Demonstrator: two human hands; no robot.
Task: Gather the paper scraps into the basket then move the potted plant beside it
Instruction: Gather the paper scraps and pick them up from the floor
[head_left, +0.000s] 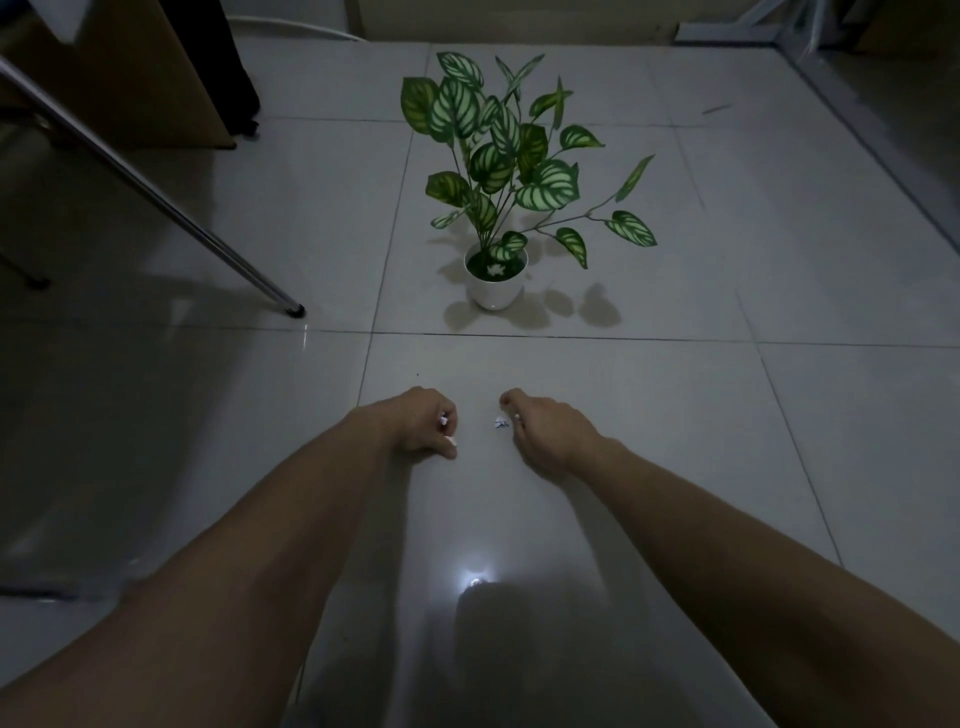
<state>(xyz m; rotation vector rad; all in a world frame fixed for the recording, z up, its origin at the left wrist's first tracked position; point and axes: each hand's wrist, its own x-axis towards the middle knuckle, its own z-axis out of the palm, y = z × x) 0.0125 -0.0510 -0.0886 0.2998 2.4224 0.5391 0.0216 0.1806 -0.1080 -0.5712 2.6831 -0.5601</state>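
A potted plant (496, 283) with striped green leaves stands in a small white pot on the tiled floor, ahead of both hands. My left hand (423, 423) rests low on the floor with its fingers curled around a small white paper scrap (79, 419). My right hand (545, 431) hovers just right of another small white paper scrap (500, 422) lying on the tile, fingers bent down and close to it without holding it. No basket is in view.
A slanted metal leg (156, 192) with a black foot crosses the floor at the left. Brown furniture (130, 78) stands at the back left. A pale frame (753, 26) runs along the back right wall. A light reflects on the glossy tile near me.
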